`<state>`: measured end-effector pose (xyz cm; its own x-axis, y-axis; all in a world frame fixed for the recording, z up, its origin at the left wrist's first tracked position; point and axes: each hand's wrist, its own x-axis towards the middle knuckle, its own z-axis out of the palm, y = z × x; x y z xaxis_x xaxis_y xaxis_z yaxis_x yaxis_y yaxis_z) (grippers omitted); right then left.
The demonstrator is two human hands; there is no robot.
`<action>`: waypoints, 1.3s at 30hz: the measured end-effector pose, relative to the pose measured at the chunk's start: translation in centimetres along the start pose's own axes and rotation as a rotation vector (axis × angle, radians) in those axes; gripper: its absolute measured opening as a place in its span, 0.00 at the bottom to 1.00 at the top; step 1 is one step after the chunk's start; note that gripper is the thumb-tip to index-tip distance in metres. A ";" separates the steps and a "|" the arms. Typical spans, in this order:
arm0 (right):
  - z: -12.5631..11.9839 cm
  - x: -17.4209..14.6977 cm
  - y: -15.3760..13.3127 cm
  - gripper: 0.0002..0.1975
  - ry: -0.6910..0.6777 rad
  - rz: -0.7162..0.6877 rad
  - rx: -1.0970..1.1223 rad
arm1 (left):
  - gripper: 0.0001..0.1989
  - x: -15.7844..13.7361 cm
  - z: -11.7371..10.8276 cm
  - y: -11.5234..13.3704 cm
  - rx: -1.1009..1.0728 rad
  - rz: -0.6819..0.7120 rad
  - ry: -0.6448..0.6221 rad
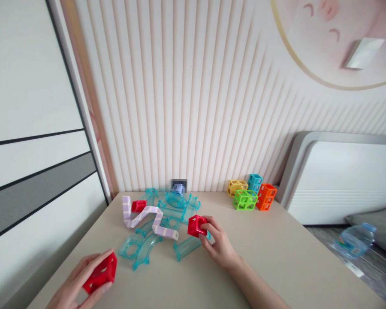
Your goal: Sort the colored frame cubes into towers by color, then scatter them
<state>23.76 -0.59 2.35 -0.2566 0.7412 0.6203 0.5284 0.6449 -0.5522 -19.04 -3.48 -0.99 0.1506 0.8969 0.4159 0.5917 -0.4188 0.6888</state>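
Observation:
In my left hand [80, 279], at the lower left, is a red open-framed block [103, 274], gripped between fingers and thumb above the table's near side. My right hand [217, 242] pinches a second red cube frame [195, 225] near the middle of the table. Just under that cube lies a clear teal half-pipe track piece [187, 248]. Left of my right hand a lilac and white jointed zigzag strip [154, 210] rests over several teal track pieces [147, 252]. Another red block [139, 206] sits behind the strip.
At the table's [244, 266] back right stand yellow [237, 188], green [245, 200], blue [254, 183] and orange [266, 197] framed blocks. A ribbed wall [180, 94] borders the back. A white cabinet [35, 214] is on the left; a plastic bottle [355, 241] lies beyond the right edge.

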 end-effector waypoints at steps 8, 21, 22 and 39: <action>0.2 0.3 0.6 0.07 0.128 0.074 -0.014 | 0.26 9.2 7.7 10.3 -0.363 0.002 -0.231; 0.9 0.2 0.9 0.11 0.281 0.286 0.185 | 0.22 8.0 14.5 11.9 -0.303 0.085 -0.109; 1.0 0.2 0.8 0.12 0.282 0.306 0.230 | 0.22 7.9 14.4 12.0 -0.291 0.095 -0.110; 1.2 0.1 -0.4 0.16 0.214 0.318 0.485 | 0.32 7.7 14.6 12.5 -0.654 -0.138 -0.257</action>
<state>22.60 -0.55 1.94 0.0480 0.8897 0.4539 0.1110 0.4469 -0.8877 1.12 0.27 2.13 0.3382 0.9191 0.2020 0.0348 -0.2267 0.9733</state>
